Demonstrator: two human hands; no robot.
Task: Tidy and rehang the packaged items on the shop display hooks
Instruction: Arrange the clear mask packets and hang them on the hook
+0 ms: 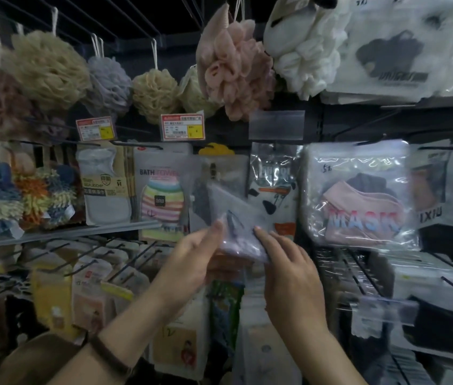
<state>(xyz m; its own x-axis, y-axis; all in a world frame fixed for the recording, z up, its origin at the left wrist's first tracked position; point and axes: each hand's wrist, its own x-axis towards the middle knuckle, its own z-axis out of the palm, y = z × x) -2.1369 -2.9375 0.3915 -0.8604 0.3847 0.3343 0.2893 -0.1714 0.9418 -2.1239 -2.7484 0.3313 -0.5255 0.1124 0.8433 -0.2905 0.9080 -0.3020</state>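
Note:
A clear plastic packet (235,218) with pale lilac contents is held tilted in front of the middle row of hooks. My left hand (192,259) grips its lower left corner, thumb on the front and fingers behind. My right hand (289,262) holds its lower right edge, fingertips pressed on the front. Behind the packet hang a panda-print packet (275,184) and a dark packet under a yellow hanger (215,149). To the left hangs a striped "BATH TOWEL" mitt packet (162,198).
Bath puffs (236,65) hang from the top hooks. A large "MASK" bag (358,195) hangs to the right. Bare black hooks (91,251) jut out lower left above boxed goods. Price tags (183,126) sit on the rail. Black mask packets (439,326) lie lower right.

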